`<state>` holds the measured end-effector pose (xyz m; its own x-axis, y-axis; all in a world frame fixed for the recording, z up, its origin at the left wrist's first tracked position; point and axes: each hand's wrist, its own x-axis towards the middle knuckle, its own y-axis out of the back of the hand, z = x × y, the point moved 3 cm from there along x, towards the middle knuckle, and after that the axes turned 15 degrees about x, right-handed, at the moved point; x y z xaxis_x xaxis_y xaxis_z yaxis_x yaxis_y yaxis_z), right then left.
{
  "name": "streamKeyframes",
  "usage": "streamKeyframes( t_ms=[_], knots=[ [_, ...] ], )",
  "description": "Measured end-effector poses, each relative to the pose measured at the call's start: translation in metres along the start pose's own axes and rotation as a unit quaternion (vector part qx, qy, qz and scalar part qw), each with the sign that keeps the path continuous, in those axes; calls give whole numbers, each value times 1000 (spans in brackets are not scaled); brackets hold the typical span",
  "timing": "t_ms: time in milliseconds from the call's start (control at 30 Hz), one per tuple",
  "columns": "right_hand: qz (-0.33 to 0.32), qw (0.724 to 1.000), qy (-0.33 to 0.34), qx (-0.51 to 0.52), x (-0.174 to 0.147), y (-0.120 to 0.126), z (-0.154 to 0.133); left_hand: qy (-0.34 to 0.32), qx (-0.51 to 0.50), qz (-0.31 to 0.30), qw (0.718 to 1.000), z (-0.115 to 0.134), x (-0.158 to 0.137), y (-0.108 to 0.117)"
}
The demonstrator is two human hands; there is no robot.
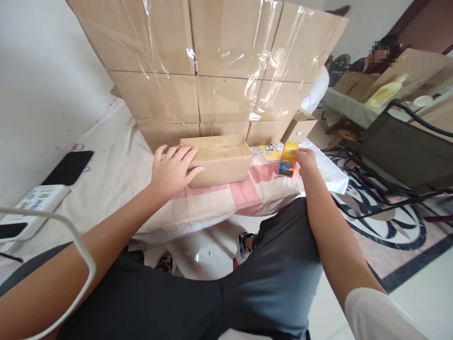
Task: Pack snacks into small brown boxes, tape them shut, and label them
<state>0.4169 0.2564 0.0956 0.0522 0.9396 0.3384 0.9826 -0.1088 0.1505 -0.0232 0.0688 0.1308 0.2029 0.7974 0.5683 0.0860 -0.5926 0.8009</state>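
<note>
one left hand (172,169) on cardboard box (222,166), right hand (306,159) holding tape dispenser (287,165)

Cartons (230,99) wall off the space beyond the left fingers (187,157), while a box (222,167) bars any slide to their right. Cloth (264,174) lies open between it and the dispenser (287,163) in the right fingers (303,155); a small carton (300,131) stands just beyond those, a chair (392,141) well rightward.

Yellow bottle (386,91) near dark chair (392,146)
</note>
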Motion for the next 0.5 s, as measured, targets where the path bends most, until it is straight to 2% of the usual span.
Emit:
streamKeyframes(
  t_ms=[33, 67, 100, 167, 267, 333, 433, 500],
  knots=[
    [39, 997, -73, 8, -6, 1, 6, 8, 6, 3, 1000, -3, -2, -1],
    [51, 991, -123, 10, -12, -1, 11, 16, 8, 6, 1000, -6, -3, -1],
    [49, 989, -142, 13, -18, -5, 12, 24, 8, 10, 1000, -10, -3, -2],
    [46, 990, -130, 7, -29, -15, 7, 36, 4, 24, 999, -17, -2, -1],
    [41, 999, -34, -7, -49, -35, -17, 36, -9, 53, 998, -13, -3, 8],
    [-3, 998, 60, 1, -71, -56, -45, 9, -55, 52, 997, 5, -7, 18],
    [-80, 980, 182, 21, -119, -97, -87, -21, -207, 1, 978, 47, -17, 34],
    [-124, 959, 253, 43, -152, -121, -108, 14, -316, -46, 948, 73, -25, 43]
  ],
)
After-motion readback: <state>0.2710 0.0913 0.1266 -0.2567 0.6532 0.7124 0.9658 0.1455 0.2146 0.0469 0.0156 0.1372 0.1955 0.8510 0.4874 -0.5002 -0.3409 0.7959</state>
